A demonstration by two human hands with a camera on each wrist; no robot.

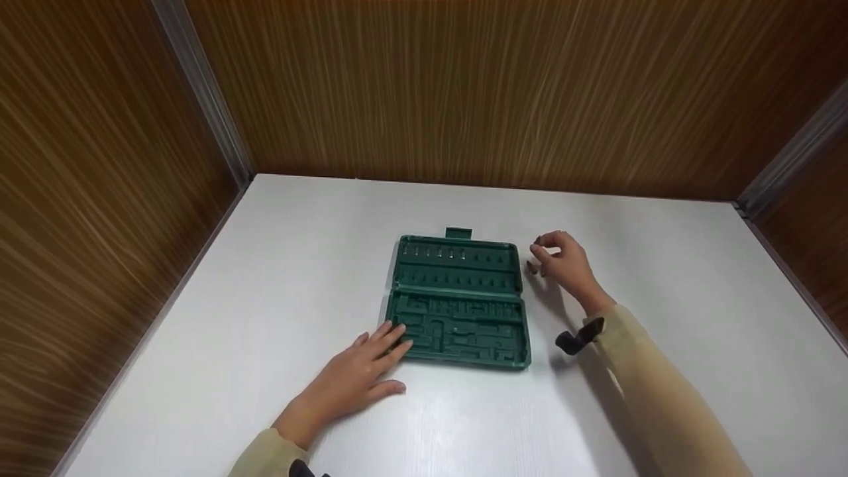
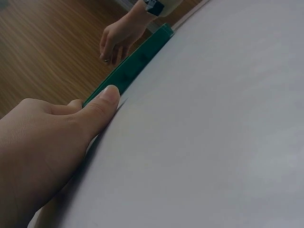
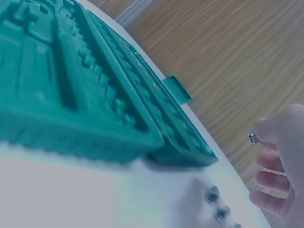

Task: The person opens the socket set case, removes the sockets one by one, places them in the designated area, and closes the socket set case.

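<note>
An open green tool case [image 1: 457, 298] lies flat at the middle of the white table [image 1: 265, 298], its moulded slots facing up. My left hand [image 1: 361, 374] lies flat with straight fingers resting on the case's near-left corner; the left wrist view shows the thumb [image 2: 102, 104] against the case's edge [image 2: 137, 61]. My right hand [image 1: 563, 262] hovers just right of the case's far-right corner. Its fingers are curled and pinch a small metal bit [image 3: 253, 138]. A few small dark bits [image 3: 216, 209] lie on the table beneath that hand, beside the case [image 3: 71, 95].
Wood-panelled walls [image 1: 464, 86] close the table in at the back, left and right. A small green latch tab [image 1: 458, 232] sticks out of the case's far edge. Bare white tabletop lies all around the case.
</note>
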